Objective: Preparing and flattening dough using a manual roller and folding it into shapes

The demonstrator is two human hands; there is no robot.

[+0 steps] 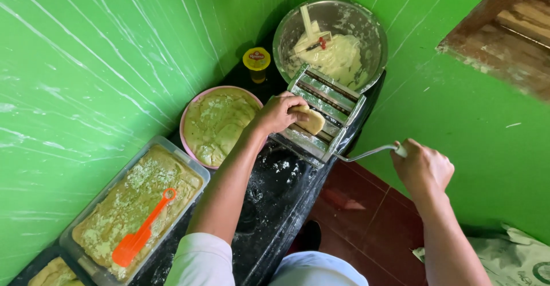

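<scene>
Left hand [278, 113]: gripping the dough piece [311, 120] on the pasta roller [323, 114].
Right hand [423, 168]: clenched round the crank handle [371, 151].
Behind: metal bowl [366, 28].
Left along the worktop [275, 197]: pink bowl [186, 123], tray [197, 171] with orange scoop [140, 231].

Orange scraper [140, 224] in dough tray [80, 229]; yellow-lidded jar [256, 60].

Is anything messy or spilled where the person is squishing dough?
Yes. White flour is scattered over the black counter beside the roller machine, and it smears the rim of the metal bowl. The orange scoop lies right on the dough in the clear tray. Nothing looks broken.
</scene>
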